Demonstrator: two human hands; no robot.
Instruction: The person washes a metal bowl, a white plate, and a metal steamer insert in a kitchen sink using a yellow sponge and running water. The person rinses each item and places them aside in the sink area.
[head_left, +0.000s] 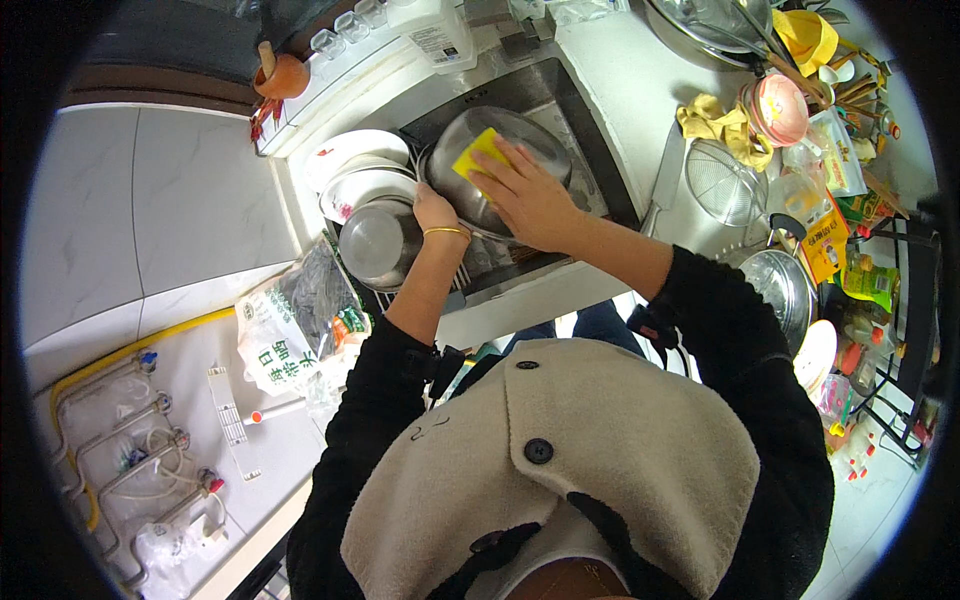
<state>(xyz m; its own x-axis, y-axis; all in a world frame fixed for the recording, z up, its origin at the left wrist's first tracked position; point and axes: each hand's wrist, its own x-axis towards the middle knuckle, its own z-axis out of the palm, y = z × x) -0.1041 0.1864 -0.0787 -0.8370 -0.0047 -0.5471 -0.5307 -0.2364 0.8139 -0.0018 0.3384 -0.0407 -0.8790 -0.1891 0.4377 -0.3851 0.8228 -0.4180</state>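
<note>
A large round steel basin (469, 124) is tilted over the dark sink (600, 161), its rounded outer side showing. My right hand (529, 191) presses a yellow sponge (472, 154) against that side. At the basin's left rim is my left hand (435, 206), with the rim between thumb and fingers; its fingertips are mostly hidden. Left of the basin, several white plates (364, 146) are stacked, some with a floral print. A smaller steel bowl (371, 244) lies bottom up just below the plates, beside my left wrist.
On the counter to the right lie a cleaver (664, 184), a wire strainer (724, 180), a yellow cloth (709, 120), pink bowls (780, 109) and a steel pot (780, 289). A white plastic jug (439, 37) stands behind the sink. A plastic bag (274, 337) lies at the left.
</note>
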